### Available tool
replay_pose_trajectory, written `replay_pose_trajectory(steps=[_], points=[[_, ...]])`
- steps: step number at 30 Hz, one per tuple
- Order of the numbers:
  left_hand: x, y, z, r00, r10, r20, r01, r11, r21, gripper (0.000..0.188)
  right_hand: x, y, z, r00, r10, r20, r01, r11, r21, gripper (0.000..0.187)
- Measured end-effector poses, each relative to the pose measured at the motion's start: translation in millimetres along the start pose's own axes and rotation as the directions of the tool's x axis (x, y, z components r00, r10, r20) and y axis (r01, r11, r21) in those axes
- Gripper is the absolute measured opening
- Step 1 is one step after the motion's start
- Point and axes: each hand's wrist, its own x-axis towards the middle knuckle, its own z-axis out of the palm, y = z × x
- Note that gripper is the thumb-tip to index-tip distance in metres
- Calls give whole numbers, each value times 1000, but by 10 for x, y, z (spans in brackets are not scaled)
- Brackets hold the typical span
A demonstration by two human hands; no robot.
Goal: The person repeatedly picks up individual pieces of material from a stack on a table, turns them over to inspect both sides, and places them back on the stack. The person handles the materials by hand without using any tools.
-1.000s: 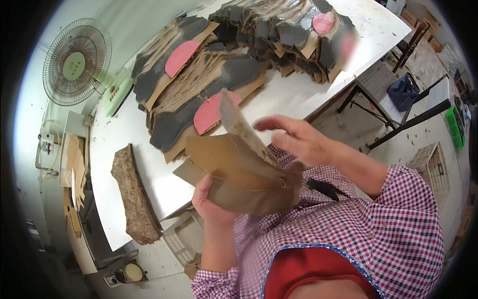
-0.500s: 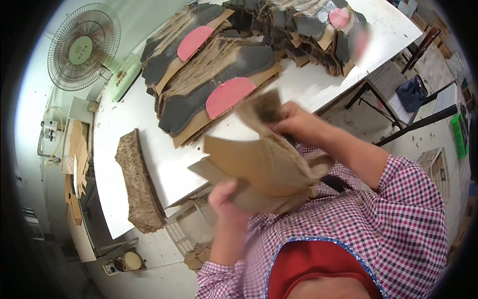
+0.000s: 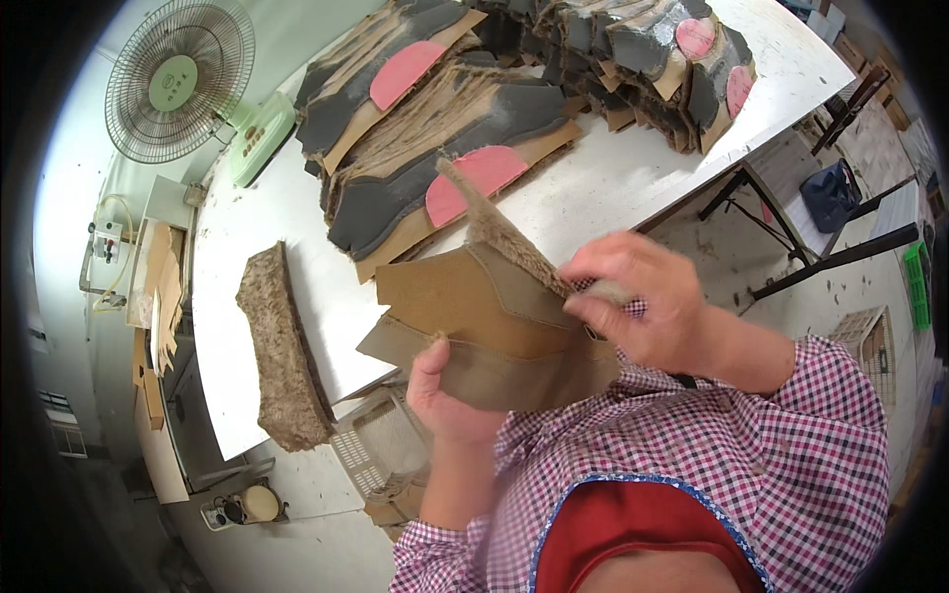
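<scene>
Close in front of my body, my left hand (image 3: pixel 450 400) grips the lower edge of a stitched tan-and-brown boot upper (image 3: pixel 445 292), its thumb on top. My right hand (image 3: pixel 652 301) is closed at the upper's right side, pinching its edge where a fleece lining flap (image 3: pixel 504 232) starts. That flap is fuzzy and brown, and sticks up toward the far left from the right fingers. The fingers of my left hand are hidden beneath the upper. On the white table (image 3: pixel 222 326) at the left lies a separate fleece-faced piece (image 3: pixel 282 346), fuzzy side up, overhanging the near edge.
Across the table, stacks of dark-grey and tan fleece-lined pieces (image 3: pixel 395 203) lie fanned out, some with pink half-round patches (image 3: pixel 474 183). A green-white fan (image 3: pixel 178 84) stands at the far left. Below the table edge is a plastic crate (image 3: pixel 371 445). A dark bag (image 3: pixel 830 196) sits at right.
The upper has turned flatter, showing its tan face and stitching. My right hand has come down and nearer, and the fleece flap now stretches out from it. The view has shifted slightly.
</scene>
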Motion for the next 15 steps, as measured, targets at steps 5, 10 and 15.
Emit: replay_pose_trajectory(steps=[5, 10, 15], points=[[-50, -13, 32, 999, 1, 40, -4, 996, 84, 58, -13, -91, 47, 996, 66, 54, -69, 996, 54, 24], [-99, 33, 55, 994, 26, 109, -61, 943, 327, 59, -34, -101, -6, 970, 156, 187, -176, 980, 97, 21], [-79, 31, -35, 992, -47, 115, 8, 948, 318, 56, -91, -134, 21, 976, 152, 155, -168, 981, 94, 15]])
